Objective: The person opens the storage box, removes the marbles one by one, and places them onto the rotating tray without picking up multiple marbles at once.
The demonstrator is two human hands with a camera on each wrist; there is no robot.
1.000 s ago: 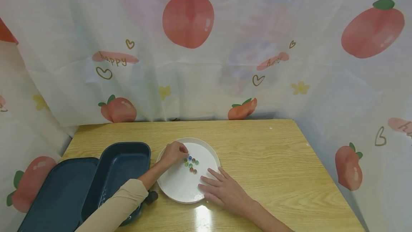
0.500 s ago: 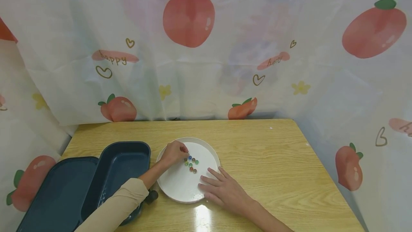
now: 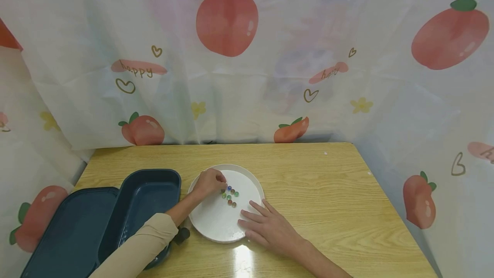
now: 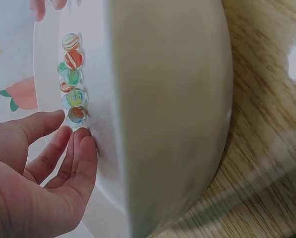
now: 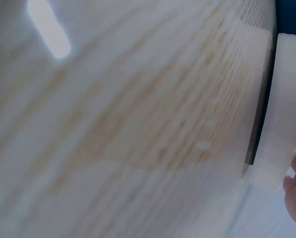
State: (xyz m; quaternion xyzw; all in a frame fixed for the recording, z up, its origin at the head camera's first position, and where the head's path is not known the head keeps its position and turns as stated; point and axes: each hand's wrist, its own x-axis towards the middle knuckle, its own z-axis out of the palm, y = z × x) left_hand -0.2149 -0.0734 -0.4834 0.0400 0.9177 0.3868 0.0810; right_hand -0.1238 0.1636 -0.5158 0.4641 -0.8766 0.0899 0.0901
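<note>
A round white plate (image 3: 216, 226) with a raised rim lies on the table. Several glass marbles (image 3: 233, 192), among them blue, green and reddish ones, form a small cluster on it. My left hand (image 3: 208, 183) reaches over the plate from the left, thumb and forefinger brought together at a clear marble at the cluster's end, largely hidden by the fingertips. From the left wrist, the left hand (image 4: 48, 173) shows curled fingers right beside the marbles (image 4: 74, 77). My right hand (image 3: 270, 228) lies with spread fingers over the plate's near right rim.
Left of the plate stands a deep dark-blue tray (image 3: 144, 200), overlapping a flatter dark tray (image 3: 77, 226). A small black knob-like thing (image 3: 182, 236) sits by my left sleeve (image 3: 143, 243). A fruit-printed curtain (image 3: 247, 98) hangs behind the wooden table (image 3: 328, 192).
The blue marble has shifted very slightly away from my left fingertips. Both hands stay almost where they were, and the rest of the marbles hold their places.
</note>
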